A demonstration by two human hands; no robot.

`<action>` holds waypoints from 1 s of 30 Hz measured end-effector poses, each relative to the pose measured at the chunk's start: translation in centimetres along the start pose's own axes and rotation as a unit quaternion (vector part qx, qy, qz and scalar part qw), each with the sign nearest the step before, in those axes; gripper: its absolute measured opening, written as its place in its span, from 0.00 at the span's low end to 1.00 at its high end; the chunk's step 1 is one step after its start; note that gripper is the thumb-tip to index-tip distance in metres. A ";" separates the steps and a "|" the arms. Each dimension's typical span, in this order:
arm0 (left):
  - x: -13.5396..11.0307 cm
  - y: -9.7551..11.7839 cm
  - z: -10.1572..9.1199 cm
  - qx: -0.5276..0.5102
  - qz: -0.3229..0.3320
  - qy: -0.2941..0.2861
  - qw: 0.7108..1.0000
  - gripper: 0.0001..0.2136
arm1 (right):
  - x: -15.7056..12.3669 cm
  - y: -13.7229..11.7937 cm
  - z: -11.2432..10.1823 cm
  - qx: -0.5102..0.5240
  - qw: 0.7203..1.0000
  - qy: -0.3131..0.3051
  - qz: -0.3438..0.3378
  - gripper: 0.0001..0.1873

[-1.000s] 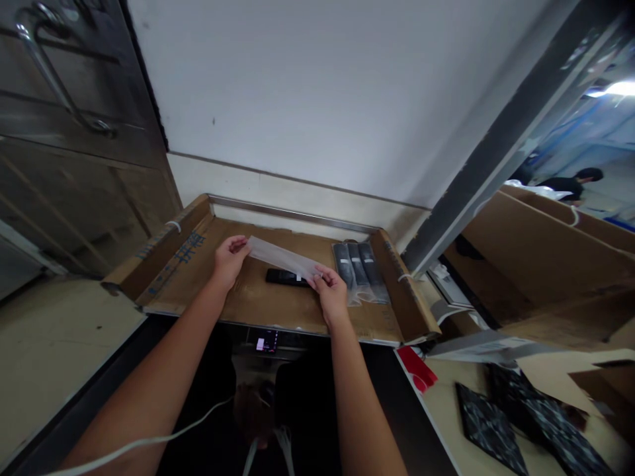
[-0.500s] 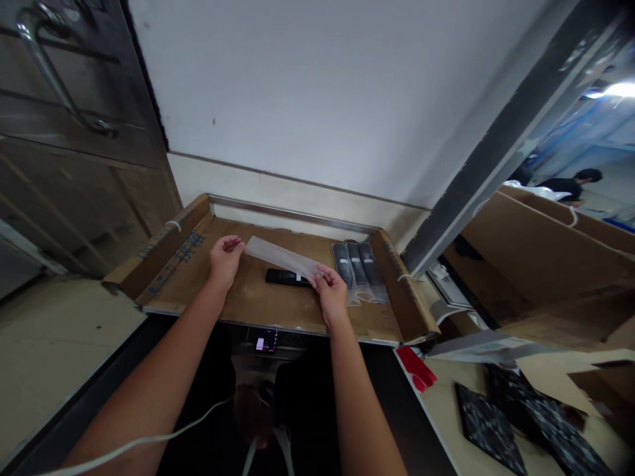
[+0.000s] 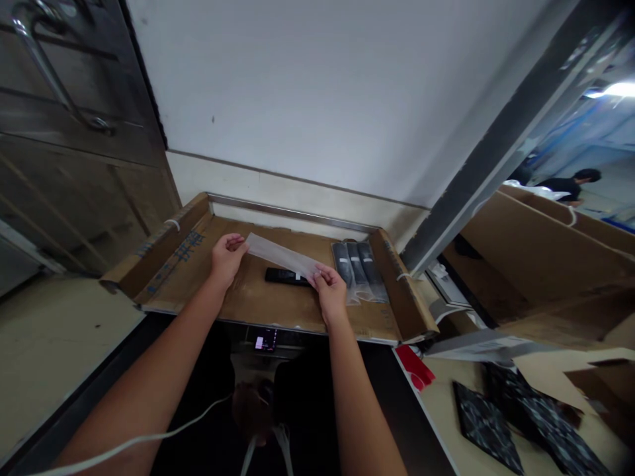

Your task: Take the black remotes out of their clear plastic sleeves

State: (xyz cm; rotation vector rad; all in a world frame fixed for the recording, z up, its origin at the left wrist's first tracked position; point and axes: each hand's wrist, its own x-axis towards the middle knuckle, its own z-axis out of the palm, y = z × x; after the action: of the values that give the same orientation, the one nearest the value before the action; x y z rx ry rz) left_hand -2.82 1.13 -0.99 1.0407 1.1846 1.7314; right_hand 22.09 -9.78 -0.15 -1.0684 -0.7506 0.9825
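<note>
looks like a workshop or packing area to us: there's a brown, flat cardboard lining point(image 3: 268, 304) on the bench, black oblong items in clear plastic sleeves point(image 3: 358, 264), and a big brown cardboard box point(image 3: 560, 264) nearby.

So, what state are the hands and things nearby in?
Long translucent plastic sleeve: held at both ends, apparently empty
Left hand: pinched on it
Right hand: likewise
Slim black oblong device: unbagged, partly hidden
Three black devices in clear plastic bags: side by side
Small rectangular screen: lit
</note>
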 end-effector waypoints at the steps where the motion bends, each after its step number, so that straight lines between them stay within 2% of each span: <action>1: 0.5 0.0 -0.1 0.014 0.004 -0.004 1.000 0.17 | -0.1 -0.1 0.0 -0.002 1.000 -0.001 0.002 0.19; 3: 2.2 0.5 -0.5 0.063 0.018 -0.025 0.997 0.16 | -0.4 -0.5 0.2 -0.008 1.000 -0.015 0.011 0.20; 5: 4.6 1.7 -1.4 0.142 0.045 -0.059 0.987 0.17 | -0.7 -1.0 0.3 -0.011 0.998 -0.058 0.030 0.22; 8: 8.2 4.4 -3.0 0.269 0.116 -0.120 0.949 0.20 | -1.0 -1.6 0.4 -0.011 0.992 -0.109 0.057 0.24; 11: 9.9 6.9 -3.4 0.323 0.197 -0.117 0.918 0.20 | -0.9 -1.8 0.5 -0.010 0.994 -0.091 0.056 0.22; 13: 9.3 7.5 -2.6 0.337 0.230 -0.101 0.907 0.18 | -0.8 -1.7 0.5 -0.006 0.996 -0.076 0.048 0.21; 15: 7.5 6.9 -1.0 0.351 0.231 -0.108 0.901 0.16 | -0.6 -1.5 0.5 -0.003 0.996 -0.073 0.045 0.21; 18: 3.6 4.2 1.7 0.364 0.191 -0.162 0.897 0.15 | -0.6 -1.4 0.5 -0.004 0.996 -0.076 0.046 0.20; 21: 0.6 1.3 3.2 0.380 0.158 -0.243 0.879 0.14 | -0.6 -1.4 0.5 -0.005 0.997 -0.071 0.042 0.20; 23: 0.0 0.2 3.1 0.398 0.156 -0.267 0.863 0.13 | -0.6 -1.3 0.5 -0.006 0.997 -0.068 0.041 0.20; 25: 0.4 0.1 2.2 0.406 0.158 -0.270 0.859 0.14 | -0.6 -1.3 0.5 -0.007 0.997 -0.071 0.042 0.20; 30: 3.8 2.6 -1.8 0.361 0.148 -0.315 0.865 0.17 | -0.5 -1.3 0.7 -0.012 0.996 -0.074 0.046 0.19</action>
State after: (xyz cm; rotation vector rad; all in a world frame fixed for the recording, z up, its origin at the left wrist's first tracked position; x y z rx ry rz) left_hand -6.24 3.32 1.78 2.1350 1.2769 0.9603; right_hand 21.68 -10.22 1.32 -1.0666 -0.8406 1.1439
